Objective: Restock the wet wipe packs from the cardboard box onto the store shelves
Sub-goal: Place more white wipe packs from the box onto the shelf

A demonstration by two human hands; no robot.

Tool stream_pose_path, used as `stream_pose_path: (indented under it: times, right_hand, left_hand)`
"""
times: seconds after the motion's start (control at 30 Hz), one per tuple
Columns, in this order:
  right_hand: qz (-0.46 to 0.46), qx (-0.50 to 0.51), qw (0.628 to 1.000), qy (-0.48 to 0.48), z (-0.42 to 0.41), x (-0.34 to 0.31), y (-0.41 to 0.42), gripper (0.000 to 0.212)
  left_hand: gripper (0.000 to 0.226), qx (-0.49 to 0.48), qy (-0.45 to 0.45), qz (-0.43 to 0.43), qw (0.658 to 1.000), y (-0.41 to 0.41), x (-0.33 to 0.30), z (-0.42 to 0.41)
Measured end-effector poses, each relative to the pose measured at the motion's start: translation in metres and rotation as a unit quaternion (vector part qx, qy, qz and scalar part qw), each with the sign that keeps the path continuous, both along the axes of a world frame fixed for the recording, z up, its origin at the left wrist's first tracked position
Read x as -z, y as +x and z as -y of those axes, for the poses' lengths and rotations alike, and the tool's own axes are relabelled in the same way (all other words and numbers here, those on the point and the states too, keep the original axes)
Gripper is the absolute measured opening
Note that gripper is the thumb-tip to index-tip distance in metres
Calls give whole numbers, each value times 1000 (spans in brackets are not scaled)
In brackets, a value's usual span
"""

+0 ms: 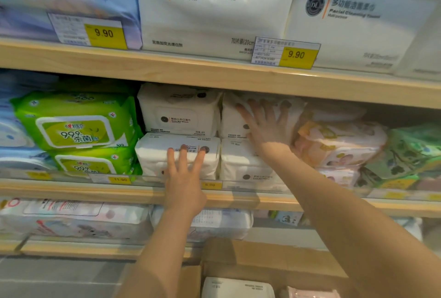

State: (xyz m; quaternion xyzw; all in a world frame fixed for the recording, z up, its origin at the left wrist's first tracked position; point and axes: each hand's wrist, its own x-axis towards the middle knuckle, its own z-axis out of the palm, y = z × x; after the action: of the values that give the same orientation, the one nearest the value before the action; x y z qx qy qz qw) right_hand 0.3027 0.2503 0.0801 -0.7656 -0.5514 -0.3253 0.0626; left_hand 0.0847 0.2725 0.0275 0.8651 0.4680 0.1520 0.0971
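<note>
White wet wipe packs fill the middle shelf (71, 189) in two stacks of two. My left hand (185, 178) presses flat, fingers straight, against the lower left white pack (155, 154). My right hand (265, 123) lies spread on the upper right white pack (231, 116), above the lower right pack (241, 164). The upper left pack (179, 109) is untouched. The cardboard box (262, 257) stands below, with one white pack (236, 288) showing inside and a pink one beside it.
Green wipe packs (74, 123) sit left of the white ones, pink and green patterned packs (341, 142) to the right. Facial towel bags (212, 11) line the top shelf with yellow price tags (296, 55). More packs lie on the bottom shelf (71, 223).
</note>
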Motion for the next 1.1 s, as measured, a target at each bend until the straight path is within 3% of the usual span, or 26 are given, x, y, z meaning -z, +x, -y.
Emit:
stream_pose_path:
  times: [0.13, 0.37, 0.53, 0.6, 0.7, 0.83, 1.1]
  right_hand:
    - [-4, -38, 999, -4, -11, 1, 11, 87]
    - [-27, -21, 998, -57, -4, -8, 9, 84]
    - [-46, -161, 985, -27, 58, 7, -22, 77]
    - [-63, -194, 979, -19, 100, 24, -33, 70]
    - [-158, -179, 970, -32, 165, 62, -45, 63]
    - [-260, -126, 954, -81, 242, 127, -65, 67]
    - [-385, -100, 886, -239, 296, 232, -107, 67]
  left_hand:
    - [101, 5, 0, 22, 1000, 2, 5, -1]
    - [97, 23, -8, 38, 999, 1, 4, 0]
    - [76, 49, -28, 51, 997, -4, -5, 15]
    - [75, 67, -37, 57, 995, -2, -4, 32]
    - [71, 95, -61, 73, 991, -2, 15, 64]
    - [69, 116, -101, -13, 988, -19, 67, 104]
    - [71, 91, -198, -81, 973, -106, 150, 159]
